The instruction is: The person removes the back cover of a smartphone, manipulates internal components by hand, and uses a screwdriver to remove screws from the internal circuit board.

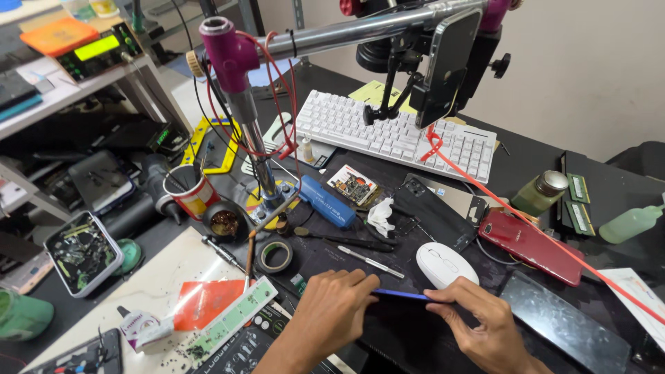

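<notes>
Everywhere, clutter across black workbench point(526, 156), beige wall point(589, 62)

- The thin blue strip point(400, 294) shows only between the left hand point(331, 312) and the right hand point(485, 325); both its ends lie hidden under the fingers.
- Both forearms are cut off by the bottom edge.
- The dark slab under the hands is mostly covered, and its kind cannot be told.
- The green container point(21, 315) runs off the left edge.
- The microscope head point(384, 52) sits partly behind the mounted phone point(447, 66) and the top edge.
- The parts in the square tray point(83, 253) are too small to tell apart.
</notes>
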